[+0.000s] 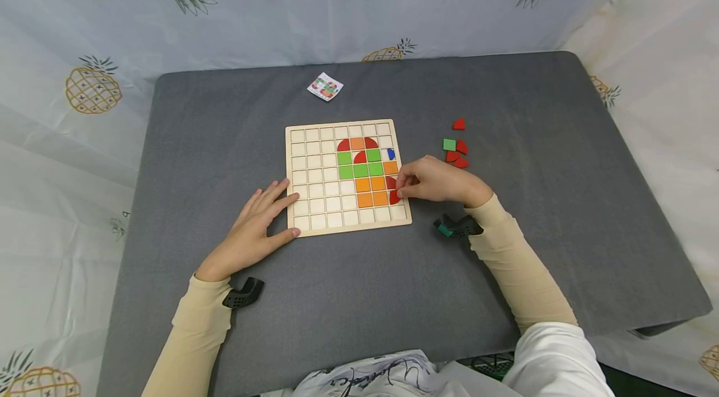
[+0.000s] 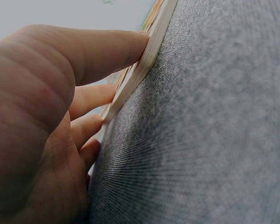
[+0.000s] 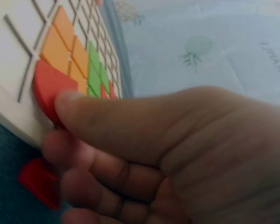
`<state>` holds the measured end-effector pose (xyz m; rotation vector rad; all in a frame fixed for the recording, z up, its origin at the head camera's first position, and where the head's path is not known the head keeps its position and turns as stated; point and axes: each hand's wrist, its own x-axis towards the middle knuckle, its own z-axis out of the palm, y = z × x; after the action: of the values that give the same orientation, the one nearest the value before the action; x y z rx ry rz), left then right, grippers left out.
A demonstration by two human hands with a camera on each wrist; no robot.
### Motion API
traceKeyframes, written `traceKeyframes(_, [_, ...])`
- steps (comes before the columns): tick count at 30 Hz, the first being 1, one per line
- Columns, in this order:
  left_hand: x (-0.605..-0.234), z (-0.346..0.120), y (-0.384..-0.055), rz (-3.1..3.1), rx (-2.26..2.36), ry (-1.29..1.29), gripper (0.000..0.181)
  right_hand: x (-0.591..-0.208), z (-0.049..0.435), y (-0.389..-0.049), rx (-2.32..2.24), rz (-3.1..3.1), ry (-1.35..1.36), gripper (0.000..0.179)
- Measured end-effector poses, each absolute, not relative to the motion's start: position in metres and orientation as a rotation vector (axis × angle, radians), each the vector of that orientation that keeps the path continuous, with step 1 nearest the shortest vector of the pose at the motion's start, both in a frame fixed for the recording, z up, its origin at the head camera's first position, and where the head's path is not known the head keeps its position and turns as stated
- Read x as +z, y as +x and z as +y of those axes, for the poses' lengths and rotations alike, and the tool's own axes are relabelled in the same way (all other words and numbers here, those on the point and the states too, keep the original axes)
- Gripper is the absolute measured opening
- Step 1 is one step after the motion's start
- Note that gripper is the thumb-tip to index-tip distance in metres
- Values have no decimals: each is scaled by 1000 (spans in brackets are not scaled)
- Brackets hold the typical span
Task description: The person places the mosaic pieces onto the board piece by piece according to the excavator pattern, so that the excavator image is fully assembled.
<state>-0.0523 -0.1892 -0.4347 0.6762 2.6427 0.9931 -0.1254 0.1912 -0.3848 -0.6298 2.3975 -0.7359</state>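
Note:
A wooden grid board (image 1: 317, 222) lies on the table with orange, green, red and blue tiles set in its right half. My left hand (image 1: 251, 231) rests at the board's left edge, fingers spread and fairly straight; the left wrist view shows the thumb (image 2: 114, 49) against the wooden rim. At the right edge, my right hand (image 1: 444, 180) pinches a red quarter-circle tile (image 3: 53, 84) in a cell beside the orange tiles. Under the fingers in the right wrist view is another red piece (image 3: 39, 182); whether they hold it I cannot tell.
Right of the board lie several loose red tiles (image 1: 459, 125) and a green square tile (image 1: 449, 145). A small card with a coloured pattern (image 1: 325, 87) lies behind the board. Grey cloth (image 1: 348, 297) covers the table, and a pineapple-print curtain (image 1: 314, 16) hangs behind it.

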Motion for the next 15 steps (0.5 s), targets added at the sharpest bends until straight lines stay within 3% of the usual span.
traceKeyframes(15, [-434, -189, -53, 2632, 989, 672, 68, -385, 179, -118, -730, 2407, -618, 5])
